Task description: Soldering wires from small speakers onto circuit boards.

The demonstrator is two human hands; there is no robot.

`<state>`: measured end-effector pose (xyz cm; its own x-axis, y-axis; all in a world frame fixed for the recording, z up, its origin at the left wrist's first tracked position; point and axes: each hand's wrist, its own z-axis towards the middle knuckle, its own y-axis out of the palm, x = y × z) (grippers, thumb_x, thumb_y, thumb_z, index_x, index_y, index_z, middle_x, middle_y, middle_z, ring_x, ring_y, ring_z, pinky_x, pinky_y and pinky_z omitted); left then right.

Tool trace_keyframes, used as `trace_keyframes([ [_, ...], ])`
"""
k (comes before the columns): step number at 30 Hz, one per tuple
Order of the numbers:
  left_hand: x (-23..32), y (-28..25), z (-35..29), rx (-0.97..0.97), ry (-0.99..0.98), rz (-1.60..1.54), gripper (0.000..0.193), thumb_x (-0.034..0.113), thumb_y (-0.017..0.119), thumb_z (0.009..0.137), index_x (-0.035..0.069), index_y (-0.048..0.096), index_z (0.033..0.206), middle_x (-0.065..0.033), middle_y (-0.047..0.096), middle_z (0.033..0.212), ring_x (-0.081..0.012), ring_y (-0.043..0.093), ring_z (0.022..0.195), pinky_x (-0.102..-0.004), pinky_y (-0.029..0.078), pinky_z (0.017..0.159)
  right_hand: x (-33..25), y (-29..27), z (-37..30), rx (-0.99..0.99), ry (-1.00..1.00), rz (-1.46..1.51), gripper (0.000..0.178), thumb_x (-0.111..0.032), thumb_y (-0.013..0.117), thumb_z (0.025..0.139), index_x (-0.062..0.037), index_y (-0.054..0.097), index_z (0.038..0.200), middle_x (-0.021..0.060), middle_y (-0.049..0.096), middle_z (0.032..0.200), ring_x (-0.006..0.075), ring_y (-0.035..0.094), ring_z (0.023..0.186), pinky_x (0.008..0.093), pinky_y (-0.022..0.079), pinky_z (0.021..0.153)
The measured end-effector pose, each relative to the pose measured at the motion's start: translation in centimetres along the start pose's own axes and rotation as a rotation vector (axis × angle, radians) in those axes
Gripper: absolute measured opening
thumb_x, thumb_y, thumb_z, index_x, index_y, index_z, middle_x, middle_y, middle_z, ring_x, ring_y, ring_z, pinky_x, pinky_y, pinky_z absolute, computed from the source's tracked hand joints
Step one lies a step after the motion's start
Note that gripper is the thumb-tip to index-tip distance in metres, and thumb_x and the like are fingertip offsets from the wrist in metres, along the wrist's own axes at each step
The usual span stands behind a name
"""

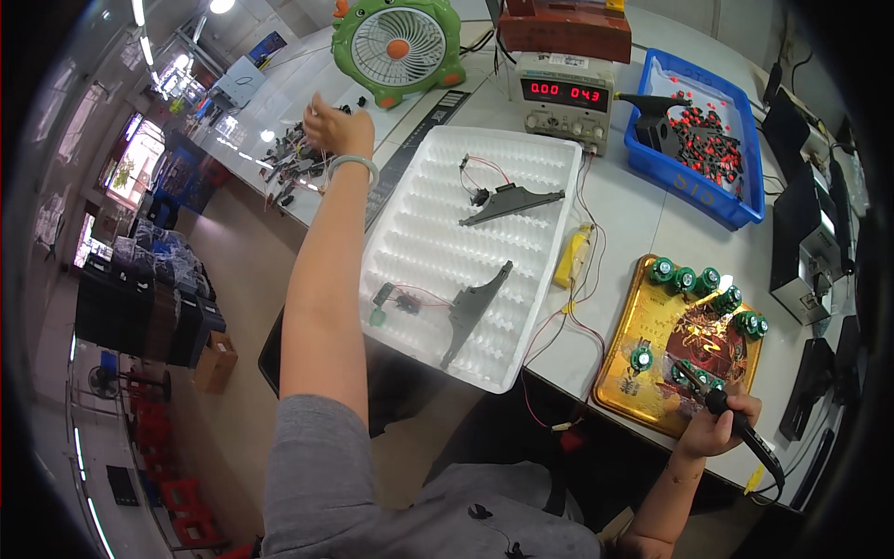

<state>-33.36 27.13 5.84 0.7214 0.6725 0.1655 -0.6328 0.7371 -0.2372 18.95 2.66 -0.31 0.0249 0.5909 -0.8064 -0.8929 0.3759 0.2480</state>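
Note:
My left hand [340,129] is stretched out to the far left, its fingers apart, with a bracelet on the wrist. It is over or beside a pile of small wired parts [296,163], and nothing shows in it. My right hand [719,430] is closed round a black soldering iron [740,427] with a cord at its rear. The iron's tip reaches over a golden tin tray [619,373] holding several small green round parts [684,279]. Between my hands lies a white ridged tray [410,200] bearing two black wedge-shaped pieces [512,202] with thin wires attached.
A green fan [396,47] stands at the back. Beside it are a power supply [566,98] with a lit red display and a blue bin [698,191] of red and black parts. A yellow object [573,256] and loose red and black wires lie between the trays.

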Motion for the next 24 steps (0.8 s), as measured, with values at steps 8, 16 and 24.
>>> trace_keyframes([
  [8, 5.7, -8.6, -1.3, -1.573, 0.15, -0.602, 0.031, 0.03, 0.062, 0.071, 0.0, 0.056, 0.079, -0.0094, 0.06, 0.07, -0.0174, 0.058, 0.071, -0.0276, 0.044, 0.064, 0.1, 0.0, 0.2, -0.007, -0.035, 0.069, 0.019, -0.021, 0.05, 0.067, -0.0064, 0.039, 0.074, 0.0014, 0.028, 0.061, 0.0102, 0.027, 0.054, 0.0234, 0.022, 0.049],
  [16, 5.4, -10.0, -1.5, -1.896, -0.097, -0.656, 0.031, 0.032, 0.063, 0.073, 0.003, 0.057, 0.084, -0.0059, 0.058, 0.082, -0.0114, 0.055, 0.069, -0.0231, 0.044, 0.064, 0.1, -0.5, 0.2, -0.087, -0.06, 0.049, 0.02, -0.02, 0.05, 0.069, -0.0043, 0.038, 0.074, 0.0011, 0.029, 0.063, 0.0103, 0.028, 0.059, 0.0235, 0.022, 0.053],
  [24, 3.3, -12.7, 0.9, -2.04, -0.207, -1.24, 0.016, 0.019, 0.057, 0.081, 0.004, 0.054, 0.088, -0.0023, 0.054, 0.082, -0.0108, 0.055, 0.075, -0.0243, 0.047, 0.074, 0.5, -0.3, 0.1, -0.06, -0.082, 0.025, 0.02, -0.02, 0.051, 0.068, -0.004, 0.042, 0.074, 0.0021, 0.033, 0.063, 0.0108, 0.031, 0.057, 0.0236, 0.025, 0.052],
])
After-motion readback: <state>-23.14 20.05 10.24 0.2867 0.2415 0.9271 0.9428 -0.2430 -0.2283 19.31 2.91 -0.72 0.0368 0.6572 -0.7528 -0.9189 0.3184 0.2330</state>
